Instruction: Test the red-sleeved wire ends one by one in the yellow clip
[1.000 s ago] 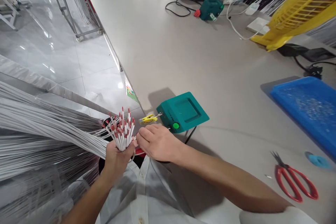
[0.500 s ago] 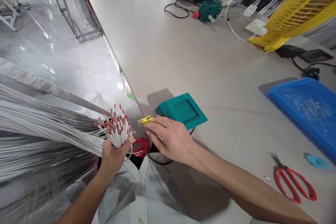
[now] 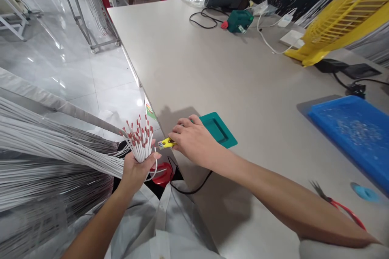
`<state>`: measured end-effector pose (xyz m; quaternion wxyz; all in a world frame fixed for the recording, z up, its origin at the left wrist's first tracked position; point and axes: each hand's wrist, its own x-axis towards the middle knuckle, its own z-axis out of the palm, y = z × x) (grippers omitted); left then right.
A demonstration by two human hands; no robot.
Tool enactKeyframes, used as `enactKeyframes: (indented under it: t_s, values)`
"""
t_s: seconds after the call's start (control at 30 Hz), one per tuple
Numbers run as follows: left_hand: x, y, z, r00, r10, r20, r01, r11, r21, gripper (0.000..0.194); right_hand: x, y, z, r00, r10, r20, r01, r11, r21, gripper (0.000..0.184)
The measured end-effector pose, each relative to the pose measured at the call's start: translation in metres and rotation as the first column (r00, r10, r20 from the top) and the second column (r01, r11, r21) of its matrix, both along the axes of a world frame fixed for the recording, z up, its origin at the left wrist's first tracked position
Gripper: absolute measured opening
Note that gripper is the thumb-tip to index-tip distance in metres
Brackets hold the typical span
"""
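Note:
My left hand [image 3: 137, 172] is closed round a thick bundle of white wires [image 3: 140, 151], their reddish tips pointing up. One single wire [image 3: 156, 162] stands apart from the bundle by my left thumb and loops down below it. My right hand [image 3: 194, 139] is closed on a small yellow clip [image 3: 166, 143], whose metal end points left toward that single wire. The clip is fixed to a flat green device [image 3: 217, 129] at the table's edge. My right hand and fingers hide much of this device and the clip's rear part.
Many long white wires [image 3: 54, 137] hang at the left. Red-handled scissors [image 3: 346, 210], partly under my right forearm, lie near a blue tray [image 3: 349, 125] and a blue ring [image 3: 364, 192]. A yellow fan [image 3: 340, 20] and a second green device [image 3: 240, 21] stand farther back on the table [image 3: 243, 68].
My right hand has left the wires beside my left hand and moved right and up onto the yellow clip. The single wire now stands free beside the bundle. My left hand keeps its hold.

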<state>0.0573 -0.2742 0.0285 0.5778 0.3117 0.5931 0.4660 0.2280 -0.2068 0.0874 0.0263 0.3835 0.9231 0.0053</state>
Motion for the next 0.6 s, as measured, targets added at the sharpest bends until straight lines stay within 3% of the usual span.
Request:
enactKeyframes:
  t_s: [0.33, 0.6]
  values:
    - [0.005, 0.007, -0.011, 1.000, 0.029, -0.007, -0.029, 1.000, 0.010, 0.042, 0.002, 0.004, -0.010, 1.000, 0.031, 0.004, -0.031, 0.999, 0.019, 0.010]
    - [0.008, 0.009, -0.005, 0.997, -0.016, -0.075, 0.014, 1.000, -0.021, 0.032, 0.004, 0.003, -0.011, 0.999, 0.032, -0.006, -0.032, 0.999, 0.015, 0.010]
